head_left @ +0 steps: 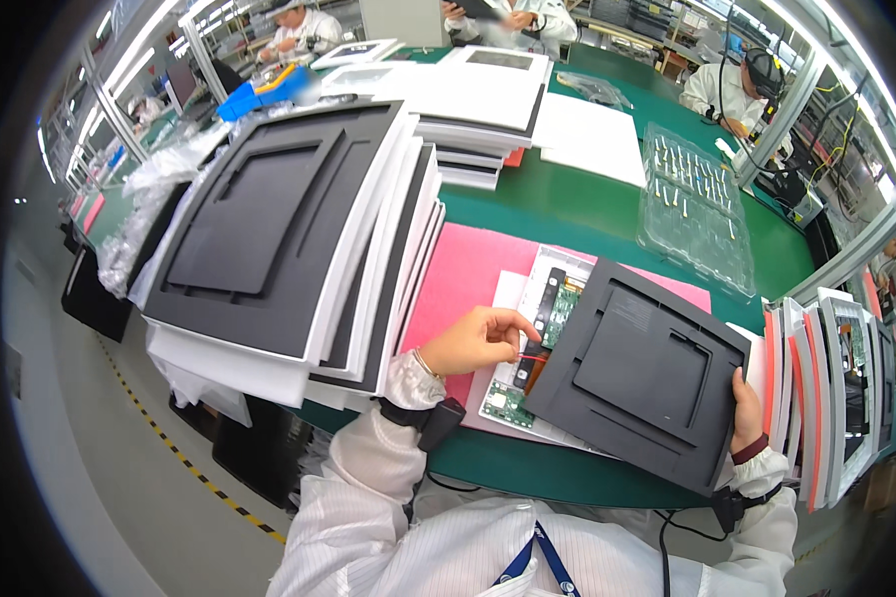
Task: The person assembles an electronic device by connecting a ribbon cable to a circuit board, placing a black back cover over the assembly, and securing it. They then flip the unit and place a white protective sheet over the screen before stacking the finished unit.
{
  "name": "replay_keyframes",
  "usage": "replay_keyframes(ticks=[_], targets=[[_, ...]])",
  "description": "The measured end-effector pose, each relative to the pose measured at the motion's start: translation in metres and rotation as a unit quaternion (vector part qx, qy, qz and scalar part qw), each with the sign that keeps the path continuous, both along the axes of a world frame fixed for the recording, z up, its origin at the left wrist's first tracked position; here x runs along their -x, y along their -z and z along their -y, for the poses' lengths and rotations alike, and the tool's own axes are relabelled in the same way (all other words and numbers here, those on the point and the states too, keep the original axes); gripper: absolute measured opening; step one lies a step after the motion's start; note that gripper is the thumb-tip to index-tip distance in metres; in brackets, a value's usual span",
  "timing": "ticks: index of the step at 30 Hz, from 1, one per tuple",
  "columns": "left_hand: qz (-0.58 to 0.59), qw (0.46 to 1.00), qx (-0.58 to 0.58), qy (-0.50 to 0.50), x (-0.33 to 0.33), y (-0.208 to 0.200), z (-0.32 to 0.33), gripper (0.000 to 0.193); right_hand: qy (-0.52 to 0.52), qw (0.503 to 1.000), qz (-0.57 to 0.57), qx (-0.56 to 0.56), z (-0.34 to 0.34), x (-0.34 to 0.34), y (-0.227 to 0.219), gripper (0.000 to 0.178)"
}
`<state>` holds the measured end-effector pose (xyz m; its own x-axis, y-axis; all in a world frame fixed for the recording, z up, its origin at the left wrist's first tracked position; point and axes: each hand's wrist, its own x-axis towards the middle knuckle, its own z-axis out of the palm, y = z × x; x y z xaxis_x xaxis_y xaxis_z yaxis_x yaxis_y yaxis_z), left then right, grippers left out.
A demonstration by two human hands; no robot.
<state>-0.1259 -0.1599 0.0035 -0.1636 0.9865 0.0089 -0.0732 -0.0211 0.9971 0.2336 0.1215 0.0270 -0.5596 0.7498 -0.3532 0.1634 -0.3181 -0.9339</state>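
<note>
My right hand (pixel 747 410) grips the right edge of a black plastic back cover (pixel 642 373), which is tilted over a white-framed device (pixel 540 261). Thumb and fingers of my left hand (pixel 480 341) are closed at the cover's left edge, on a thin red wire (pixel 533 357). Beside those fingers the device lies uncovered, showing a green circuit board (pixel 564 310) and a smaller green board (pixel 508 406) near its lower corner. The cover hides the rest of its inside. Under the device is a pink mat (pixel 458 261).
At left rises a tall stack of black-backed panels (pixel 269 214). White panels (pixel 478 95) are piled farther back. A clear tray (pixel 692 224) holds several small parts. Upright framed units (pixel 816 398) stand at right. Co-workers (pixel 732 95) sit across the green table (pixel 513 199).
</note>
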Motion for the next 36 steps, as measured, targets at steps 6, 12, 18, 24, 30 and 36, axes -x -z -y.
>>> replay_keyframes(ticks=[6,12,18,24,30,36], targets=[[-0.034,0.999,-0.006,-0.006,0.001,-0.003,0.003,0.029,-0.004,0.999,0.052,-0.009,-0.002,0.006,0.002,0.039],[-0.051,0.998,-0.023,-0.013,0.003,0.002,0.002,0.025,-0.005,0.975,0.149,-0.162,0.005,0.002,-0.006,0.039],[-0.073,0.997,-0.026,-0.028,0.003,0.002,0.004,0.023,-0.061,0.965,0.142,-0.213,0.018,-0.006,-0.027,0.063],[-0.070,0.996,-0.037,-0.032,0.003,0.005,0.002,0.022,-0.041,0.986,0.090,-0.133,0.030,-0.009,-0.058,0.063],[-0.072,0.996,-0.035,-0.031,0.000,0.002,0.003,0.022,-0.087,0.956,0.142,-0.242,0.066,-0.002,-0.130,0.050],[-0.038,0.998,-0.034,-0.043,0.001,0.007,0.007,0.022,-0.225,0.879,0.265,-0.326,0.123,-0.004,-0.196,0.045]])
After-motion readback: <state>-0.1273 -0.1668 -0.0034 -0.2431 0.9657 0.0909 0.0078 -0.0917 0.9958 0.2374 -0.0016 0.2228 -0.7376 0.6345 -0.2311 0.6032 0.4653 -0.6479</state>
